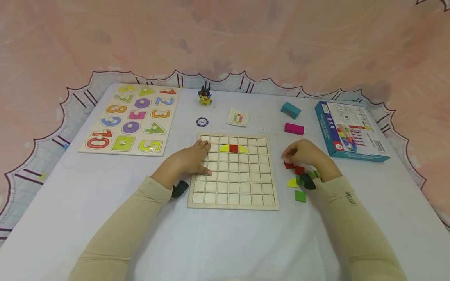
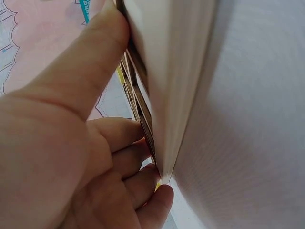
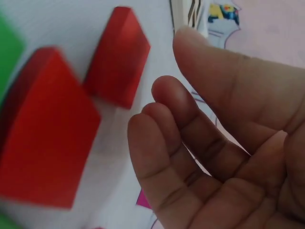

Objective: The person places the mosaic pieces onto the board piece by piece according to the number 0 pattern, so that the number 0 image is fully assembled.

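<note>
My left hand (image 1: 191, 158) rests on the left edge of a wooden grid board (image 1: 233, 208). Thumb and fingers lie along the rim, as the left wrist view shows close up. In an upper row of the board sit a red square tile (image 1: 233, 148) and a yellow piece (image 1: 225, 148) on each side of it. My right hand (image 1: 305, 151) hovers right of the board with fingers loosely bent, thumb apart and nothing between them. Just by its fingertips is a red tile (image 3: 119, 59), with a second red tile (image 3: 47, 138) nearer the camera.
Green tiles (image 1: 300, 196) and a yellow piece (image 1: 292, 183) lie near the right wrist. Farther back are a pattern card (image 1: 238, 117), poker chip (image 1: 202, 122), toy figure (image 1: 205, 96), teal block (image 1: 291, 110), magenta block (image 1: 294, 128), boxed set (image 1: 355, 130) and number puzzle (image 1: 119, 151).
</note>
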A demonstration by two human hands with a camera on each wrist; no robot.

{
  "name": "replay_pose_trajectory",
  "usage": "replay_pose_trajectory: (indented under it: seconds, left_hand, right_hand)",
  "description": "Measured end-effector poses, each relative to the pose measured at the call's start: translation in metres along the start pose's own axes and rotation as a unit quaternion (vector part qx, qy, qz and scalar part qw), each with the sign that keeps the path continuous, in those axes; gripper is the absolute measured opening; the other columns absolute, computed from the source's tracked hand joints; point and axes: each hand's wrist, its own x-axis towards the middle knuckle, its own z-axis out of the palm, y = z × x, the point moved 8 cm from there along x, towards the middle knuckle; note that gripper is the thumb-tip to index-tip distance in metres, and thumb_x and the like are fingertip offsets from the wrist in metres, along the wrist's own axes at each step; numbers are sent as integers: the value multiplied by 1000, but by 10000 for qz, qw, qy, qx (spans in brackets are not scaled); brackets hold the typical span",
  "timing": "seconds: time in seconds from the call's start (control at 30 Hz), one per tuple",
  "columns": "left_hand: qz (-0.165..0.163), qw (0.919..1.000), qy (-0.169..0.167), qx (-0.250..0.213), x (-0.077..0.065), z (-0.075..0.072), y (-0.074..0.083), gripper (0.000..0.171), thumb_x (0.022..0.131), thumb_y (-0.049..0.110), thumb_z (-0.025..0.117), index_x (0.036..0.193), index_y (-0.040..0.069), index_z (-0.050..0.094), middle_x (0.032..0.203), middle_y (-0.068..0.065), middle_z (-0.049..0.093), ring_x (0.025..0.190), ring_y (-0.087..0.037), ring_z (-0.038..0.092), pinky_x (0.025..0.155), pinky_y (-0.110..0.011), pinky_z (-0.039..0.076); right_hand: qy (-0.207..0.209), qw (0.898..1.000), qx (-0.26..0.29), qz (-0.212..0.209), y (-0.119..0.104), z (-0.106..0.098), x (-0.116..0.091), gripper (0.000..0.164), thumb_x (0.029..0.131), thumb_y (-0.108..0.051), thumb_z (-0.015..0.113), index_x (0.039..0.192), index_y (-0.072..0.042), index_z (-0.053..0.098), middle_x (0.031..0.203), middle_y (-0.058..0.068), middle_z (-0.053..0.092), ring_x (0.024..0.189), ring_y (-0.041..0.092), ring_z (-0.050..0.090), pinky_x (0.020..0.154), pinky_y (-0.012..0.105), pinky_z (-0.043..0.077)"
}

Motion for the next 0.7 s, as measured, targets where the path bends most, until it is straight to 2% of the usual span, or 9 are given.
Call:
replay_pose_trajectory:
  seconds: [0.17,0.47,0.7]
  left_hand:
    - [-18,10000,4,-62,0,0,0,98,80,43,66,146,-2,11,154,-18,6,142,-33,-2,116,-44,10]
    - [12,10000,29,-15,-1,0,1,97,80,43,66,146,-2,11,154,-19,6,142,-34,-1,116,-43,9]
    - [-11,10000,45,9,-1,-2,1,97,80,43,66,146,-3,12,154,-19,7,142,-34,0,116,-44,10]
  right_hand:
    - [-148,9996,19,226,9,4,-4,31,83,-13,67,113,-5,65,112,17,61,101,30,50,92,45,47]
    - [-84,9999,-3,106,11,8,-6,33,83,-7,65,115,-4,63,114,20,58,102,32,48,90,45,47]
    - [-13,10000,0,-65,6,8,-6,27,81,-5,66,108,-3,64,105,18,58,97,31,47,86,43,47]
